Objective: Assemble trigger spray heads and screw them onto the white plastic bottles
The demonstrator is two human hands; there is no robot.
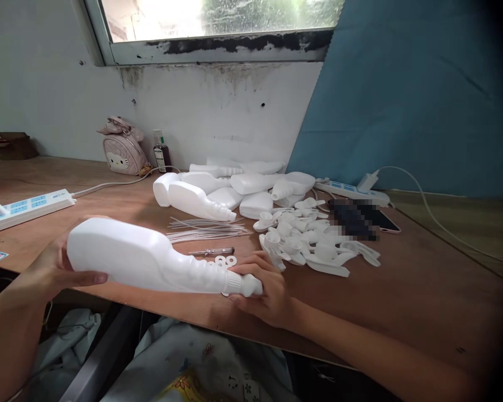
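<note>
From where I stood, the person's left hand (pixel 61 271) cupped the broad base of a smooth, matte white plastic spray bottle (pixel 119 254), thumb along its near side. The right hand (pixel 272 290) gripped a small white plastic cap (pixel 235 283), finely ribbed around its collar, at the end of the rippled neck. The bottle lay nearly level in the air, over the tabletop's front edge.

Just behind it on the brown, wood-grained tabletop (pixel 406 312) were flat white ring washers (pixel 220 261), a slim screwdriver with a see-through handle (pixel 213 252) and a loose sheaf of thin, pale, straight tubes (pixel 207 231). To the right spread a heap of curved, hollow white plastic pieces (pixel 318 245); farther back, more white bottles (pixel 255 183) lay tumbled together. Near the wall sat a puffy pink bag (pixel 123 149) beside a dark glass bottle (pixel 162 155). Smooth blue-green cloth (pixel 402 106) covered the wall's right side.
</note>
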